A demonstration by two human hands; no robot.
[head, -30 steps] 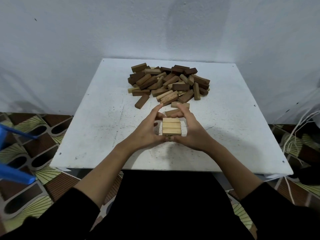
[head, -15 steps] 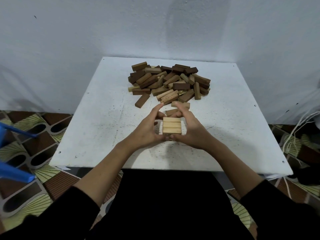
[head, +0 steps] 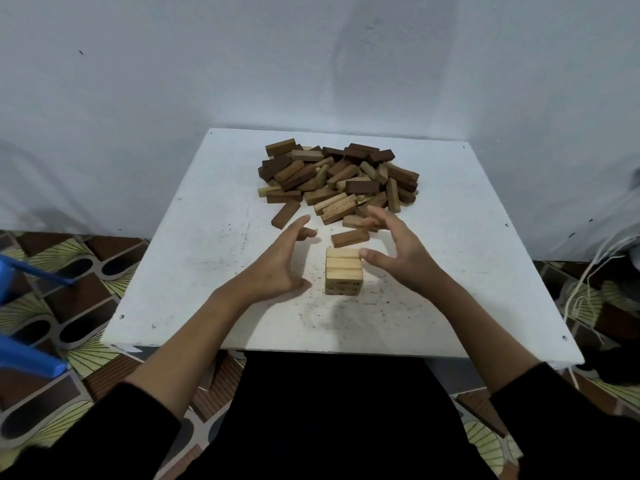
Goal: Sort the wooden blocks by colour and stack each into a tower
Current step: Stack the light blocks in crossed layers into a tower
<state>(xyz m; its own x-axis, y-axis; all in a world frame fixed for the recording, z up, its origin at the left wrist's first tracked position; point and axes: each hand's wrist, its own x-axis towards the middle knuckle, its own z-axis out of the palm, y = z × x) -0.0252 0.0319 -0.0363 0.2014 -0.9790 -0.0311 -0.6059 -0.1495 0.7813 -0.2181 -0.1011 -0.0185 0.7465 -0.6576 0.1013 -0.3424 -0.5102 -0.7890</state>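
A short tower of light wooden blocks [head: 343, 270] stands near the middle of the white table [head: 207, 237], with three blocks side by side on top. My left hand [head: 280, 259] hovers open just left of it, not touching. To the tower's right is my right hand [head: 394, 252], open with fingers spread and its thumb close to the top layer. Behind them lies a mixed pile of light, medium and dark brown blocks [head: 339, 180]. One medium brown block [head: 349, 237] lies alone just behind the tower.
A loose dark brown block [head: 285, 214] lies left of the pile. The table backs onto a pale wall. A blue plastic stool [head: 24, 355] stands on the patterned floor at left, and white cords [head: 588, 289] hang at right.
Both hands were pressed against the sides of the light tower; now they have let go and spread apart. The tower stands on its own.
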